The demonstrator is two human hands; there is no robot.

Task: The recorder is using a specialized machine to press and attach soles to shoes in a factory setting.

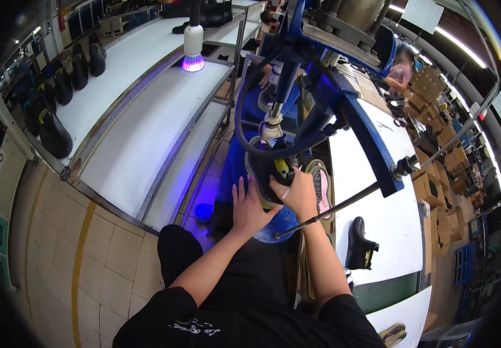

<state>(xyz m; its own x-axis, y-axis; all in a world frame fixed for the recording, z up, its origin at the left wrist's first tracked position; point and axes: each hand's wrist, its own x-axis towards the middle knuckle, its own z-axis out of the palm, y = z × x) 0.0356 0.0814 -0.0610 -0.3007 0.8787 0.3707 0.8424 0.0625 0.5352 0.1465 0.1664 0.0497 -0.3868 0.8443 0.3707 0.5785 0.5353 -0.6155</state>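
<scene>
A black ankle boot [260, 169] with a yellow-green strip at its opening sits under the blue press machine [326, 93]. The press's metal rod with a whitish tip [271, 126] stands just above the boot's front. My right hand [298, 194] is closed round the upper part of the boot, beside the strip. Against the near left side of the boot lies my left hand [249, 210], with fingers stretched and spread and the thumb toward the sole. Below my hands shows a round blue surface [279, 225]. My palms hide part of the boot.
A metal bar [337, 207] crosses near my right forearm. On the right, a black boot [359, 243] lies on a white table [386, 203], with shoe soles [322, 188] beside the press. A violet lamp [193, 52] hangs over white shelving [146, 124]. Another person [401, 72] is farther back.
</scene>
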